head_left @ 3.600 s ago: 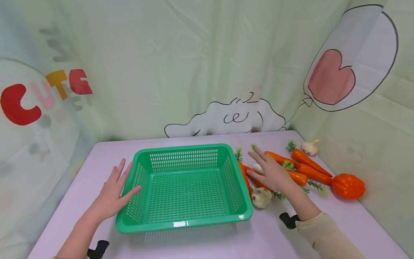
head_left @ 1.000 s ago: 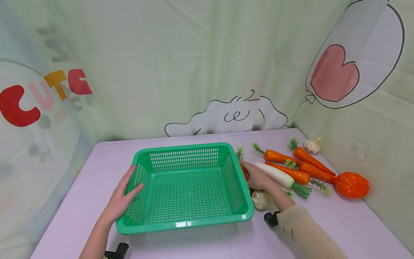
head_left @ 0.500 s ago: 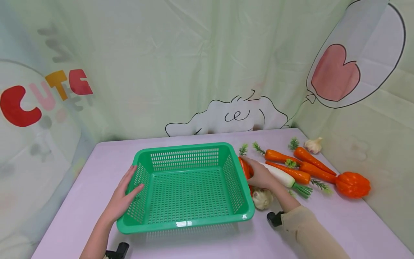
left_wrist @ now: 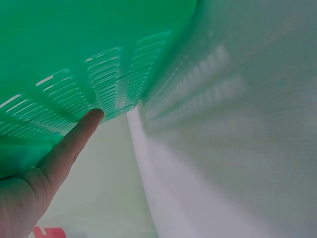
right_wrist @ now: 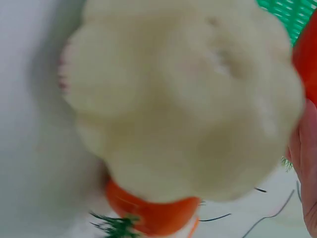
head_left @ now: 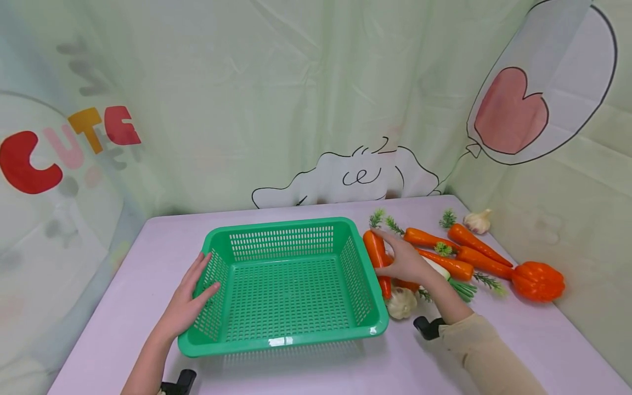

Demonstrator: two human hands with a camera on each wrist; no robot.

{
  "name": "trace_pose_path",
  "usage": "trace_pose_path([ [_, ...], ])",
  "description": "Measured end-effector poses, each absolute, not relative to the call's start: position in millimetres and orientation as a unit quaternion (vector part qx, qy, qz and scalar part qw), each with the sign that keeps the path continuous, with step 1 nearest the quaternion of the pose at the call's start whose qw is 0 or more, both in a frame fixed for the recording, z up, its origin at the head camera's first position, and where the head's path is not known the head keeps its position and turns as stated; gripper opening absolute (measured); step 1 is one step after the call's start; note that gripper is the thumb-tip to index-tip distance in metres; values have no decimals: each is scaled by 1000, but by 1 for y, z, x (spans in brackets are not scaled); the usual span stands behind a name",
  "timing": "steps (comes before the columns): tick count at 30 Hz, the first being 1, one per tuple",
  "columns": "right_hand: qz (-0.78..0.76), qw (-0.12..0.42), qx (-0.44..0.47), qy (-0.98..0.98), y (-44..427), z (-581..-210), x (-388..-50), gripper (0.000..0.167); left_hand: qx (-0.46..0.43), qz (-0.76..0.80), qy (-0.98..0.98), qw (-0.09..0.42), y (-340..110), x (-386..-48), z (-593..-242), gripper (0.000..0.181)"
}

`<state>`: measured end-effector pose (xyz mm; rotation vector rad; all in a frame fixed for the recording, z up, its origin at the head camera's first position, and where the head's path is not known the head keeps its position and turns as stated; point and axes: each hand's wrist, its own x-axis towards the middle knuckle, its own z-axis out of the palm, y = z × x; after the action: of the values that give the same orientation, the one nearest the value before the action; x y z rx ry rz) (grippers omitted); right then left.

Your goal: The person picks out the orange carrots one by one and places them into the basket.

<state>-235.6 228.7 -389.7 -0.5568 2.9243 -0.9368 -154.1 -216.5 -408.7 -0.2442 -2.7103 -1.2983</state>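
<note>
My right hand (head_left: pixel 407 260) holds an orange carrot (head_left: pixel 374 249) beside the right rim of the green basket (head_left: pixel 281 344), thumb on one side and fingers on the other. In the right wrist view a garlic bulb (right_wrist: pixel 183 99) fills the middle, with part of the held carrot (right_wrist: pixel 308 54) at the right edge. Another carrot (head_left: pixel 407 285) lies partly under that hand, behind the garlic bulb (head_left: pixel 402 303). On the left, my left hand (head_left: pixel 182 304) touches the basket's side with extended fingers. The left wrist view shows a straight finger (left_wrist: pixel 81 134) along the slotted wall (left_wrist: pixel 106 74).
Right of my right hand lie several carrots (head_left: pixel 444 264) and a white radish (head_left: pixel 436 267), partly covered by the hand. Farther right are an orange ribbed vegetable (head_left: pixel 537 282) and a second garlic bulb (head_left: pixel 478 221). Curtains surround the pale table (head_left: pixel 113 318).
My right hand came down among the vegetables beside the basket and took a carrot, which has since shifted slightly back and right, more visible now. My left hand came in against the basket's side.
</note>
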Motion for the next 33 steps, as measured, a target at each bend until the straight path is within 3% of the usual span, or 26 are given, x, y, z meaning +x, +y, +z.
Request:
trace_pose_path([
  [12, -288, -4, -166, 943, 224, -360, -227, 89, -71, -435, -895, 66, -216, -153, -409, 61],
  [33, -320, 26, -194, 927, 190, -319, -222, 87, -73, -441, -892, 64, -217, -154, -410, 61],
])
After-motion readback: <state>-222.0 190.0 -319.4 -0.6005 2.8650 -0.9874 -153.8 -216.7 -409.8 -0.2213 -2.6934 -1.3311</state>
